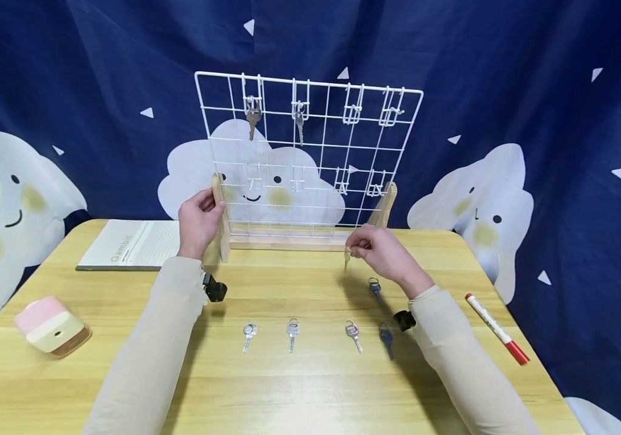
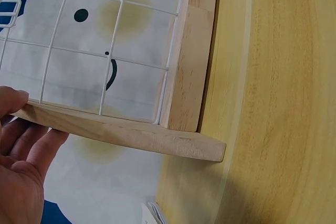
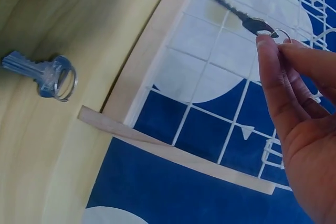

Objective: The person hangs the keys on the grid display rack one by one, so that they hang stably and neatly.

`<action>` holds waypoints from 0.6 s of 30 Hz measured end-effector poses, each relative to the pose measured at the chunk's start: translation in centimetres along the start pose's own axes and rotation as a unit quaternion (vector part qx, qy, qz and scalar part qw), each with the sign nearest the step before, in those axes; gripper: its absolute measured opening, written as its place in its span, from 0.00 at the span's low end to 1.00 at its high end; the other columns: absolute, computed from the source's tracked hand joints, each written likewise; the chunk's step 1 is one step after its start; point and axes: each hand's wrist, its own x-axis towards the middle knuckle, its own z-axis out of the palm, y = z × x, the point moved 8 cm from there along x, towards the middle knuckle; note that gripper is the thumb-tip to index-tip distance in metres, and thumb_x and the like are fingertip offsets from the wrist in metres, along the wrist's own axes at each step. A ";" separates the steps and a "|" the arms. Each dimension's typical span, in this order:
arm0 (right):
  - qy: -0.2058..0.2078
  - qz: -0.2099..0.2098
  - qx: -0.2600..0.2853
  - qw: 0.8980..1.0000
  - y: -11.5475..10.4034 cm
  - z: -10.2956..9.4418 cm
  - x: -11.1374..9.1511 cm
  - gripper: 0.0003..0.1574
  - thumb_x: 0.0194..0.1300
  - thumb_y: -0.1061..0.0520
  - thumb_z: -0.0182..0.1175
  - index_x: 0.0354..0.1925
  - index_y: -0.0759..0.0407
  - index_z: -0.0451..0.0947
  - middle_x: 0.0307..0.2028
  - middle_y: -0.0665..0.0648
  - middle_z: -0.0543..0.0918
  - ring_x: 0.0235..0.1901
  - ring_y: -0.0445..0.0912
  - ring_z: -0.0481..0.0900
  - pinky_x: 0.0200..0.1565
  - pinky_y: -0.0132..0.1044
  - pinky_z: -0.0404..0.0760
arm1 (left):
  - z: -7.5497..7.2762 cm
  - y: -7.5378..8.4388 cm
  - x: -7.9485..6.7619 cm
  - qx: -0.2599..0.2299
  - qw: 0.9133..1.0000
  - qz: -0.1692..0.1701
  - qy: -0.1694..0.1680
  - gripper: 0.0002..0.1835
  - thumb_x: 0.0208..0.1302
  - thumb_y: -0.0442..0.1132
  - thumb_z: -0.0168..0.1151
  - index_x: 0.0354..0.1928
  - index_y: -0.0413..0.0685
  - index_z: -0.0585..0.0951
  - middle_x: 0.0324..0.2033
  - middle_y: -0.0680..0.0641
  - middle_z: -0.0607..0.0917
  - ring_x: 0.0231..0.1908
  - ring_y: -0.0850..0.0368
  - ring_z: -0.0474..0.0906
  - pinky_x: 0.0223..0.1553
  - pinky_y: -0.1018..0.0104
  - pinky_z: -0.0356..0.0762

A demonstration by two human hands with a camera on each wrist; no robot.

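Between thumb and fingers, my right hand (image 1: 383,251) pinches a brass-coloured key (image 1: 347,258) by its ring end, above the table just before the rack's base. The right wrist view shows the toothed blade of this key (image 3: 231,6) pointing away from the fingertips. My left hand (image 1: 200,222) grips the left wooden upright (image 2: 121,135) of a white wire grid rack (image 1: 310,145), thumb on one side and fingers on the other. Two keys hang from hooks in the grid's top row, a brownish key (image 1: 253,118) and a silver key (image 1: 300,124). Other hooks (image 1: 352,113) hold nothing.
On the table lie a blue key (image 1: 375,287), a dark key (image 1: 386,339) and silver keys (image 1: 292,332) in a loose row. A notebook (image 1: 131,244) and pink-and-cream box (image 1: 52,326) are at left, a red-capped marker (image 1: 498,329) at right. A patterned curtain hangs behind.
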 end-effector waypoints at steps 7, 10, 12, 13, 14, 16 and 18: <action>0.028 0.006 0.017 0.999 -0.3 -0.6 0.0 0.06 0.60 0.69 0.65 0.36 0.63 0.84 0.32 0.53 0.81 0.33 0.46 0.79 0.37 0.39 0.82 | 0.4 0.3 0.2 -0.014 1.000 0.001 -0.006 0.21 0.66 0.29 0.61 0.60 0.34 0.77 0.55 0.34 0.80 0.57 0.47 0.77 0.56 0.67 0.76; 0.027 0.016 0.029 0.999 -0.4 -0.7 0.1 0.05 0.61 0.68 0.65 0.36 0.62 0.84 0.33 0.52 0.81 0.33 0.46 0.80 0.37 0.39 0.83 | 0.5 0.3 0.2 -0.019 1.000 -0.003 -0.009 0.21 0.66 0.29 0.61 0.60 0.34 0.77 0.56 0.34 0.79 0.57 0.47 0.77 0.56 0.68 0.76; 0.029 0.019 0.035 0.999 -0.6 -1.0 0.2 0.05 0.62 0.68 0.64 0.36 0.62 0.84 0.33 0.53 0.82 0.33 0.46 0.81 0.36 0.39 0.83 | 0.4 0.3 0.1 -0.019 1.000 -0.006 -0.009 0.21 0.66 0.29 0.61 0.61 0.34 0.77 0.56 0.34 0.79 0.57 0.47 0.77 0.56 0.68 0.76; 0.031 0.019 0.036 0.999 -0.8 -1.1 0.3 0.04 0.62 0.68 0.65 0.36 0.62 0.84 0.33 0.54 0.82 0.33 0.46 0.81 0.36 0.39 0.84 | 0.4 0.3 0.1 -0.019 1.000 -0.008 -0.008 0.21 0.66 0.29 0.61 0.61 0.34 0.77 0.56 0.35 0.79 0.57 0.47 0.77 0.56 0.68 0.76; 0.034 0.017 0.037 0.999 -0.9 -1.3 0.4 0.04 0.62 0.68 0.64 0.36 0.62 0.84 0.34 0.54 0.82 0.32 0.45 0.82 0.36 0.38 0.84 | 0.3 0.2 0.0 -0.018 1.000 -0.009 -0.007 0.21 0.66 0.29 0.61 0.61 0.35 0.77 0.56 0.35 0.79 0.57 0.47 0.77 0.56 0.68 0.76; 0.045 0.012 0.031 0.998 -1.4 -1.9 0.5 0.04 0.62 0.68 0.65 0.35 0.61 0.84 0.33 0.54 0.82 0.32 0.45 0.81 0.35 0.38 0.84 | 0.2 0.1 0.0 -0.018 1.000 -0.011 -0.006 0.21 0.66 0.30 0.62 0.61 0.35 0.77 0.56 0.35 0.80 0.57 0.47 0.77 0.55 0.68 0.76; 0.061 0.004 0.023 0.998 -1.8 -2.4 0.7 0.04 0.61 0.68 0.66 0.35 0.61 0.85 0.33 0.53 0.83 0.32 0.44 0.81 0.36 0.37 0.83 | 0.1 0.0 0.0 -0.016 1.000 -0.012 -0.004 0.21 0.66 0.30 0.62 0.60 0.35 0.77 0.56 0.35 0.80 0.57 0.47 0.77 0.55 0.68 0.77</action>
